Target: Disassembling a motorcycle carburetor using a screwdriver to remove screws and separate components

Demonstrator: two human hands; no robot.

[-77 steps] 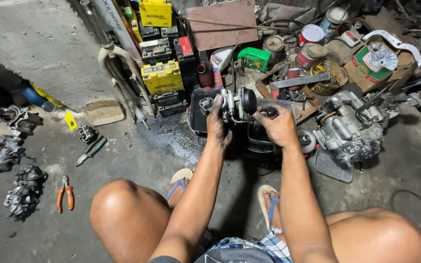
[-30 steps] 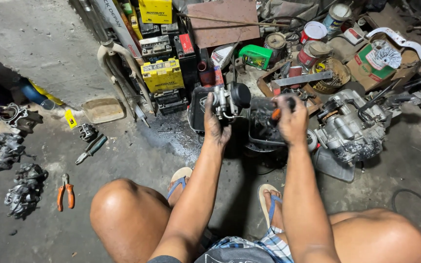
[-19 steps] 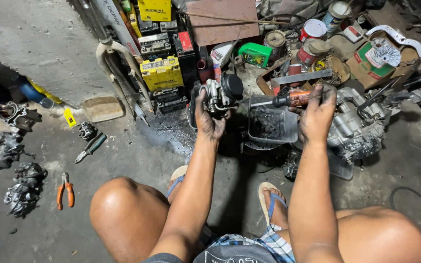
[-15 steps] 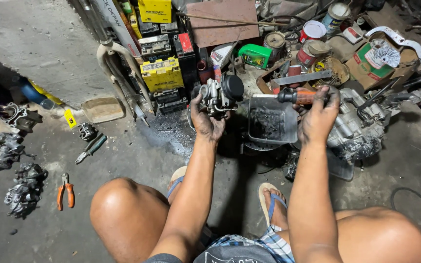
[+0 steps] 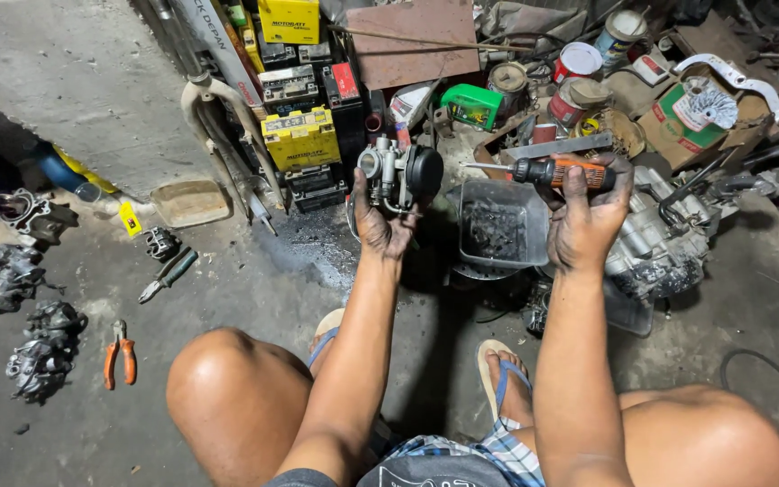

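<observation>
A single head-worn camera looks steeply down and forward from the squatting person's own viewpoint. It sits close above the knees and outstretched arms, facing the concrete floor (image 5: 74,99) and the cluttered parts pile beyond.

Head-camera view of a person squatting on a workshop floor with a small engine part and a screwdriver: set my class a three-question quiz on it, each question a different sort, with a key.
1. True or false: the left hand holds the carburettor up off the floor.
2. Multiple choice: the right hand grips the screwdriver with its tip pointing
A. towards the carburettor
B. away from the carburettor
C. straight down into the tray
3. Fill in: the orange-handled pliers lie on the concrete floor on the person's ____ side.

Key
1. True: it is raised above the floor, clear of the grey plastic tray.
2. A: the tip is near it, not touching.
3. left
</observation>
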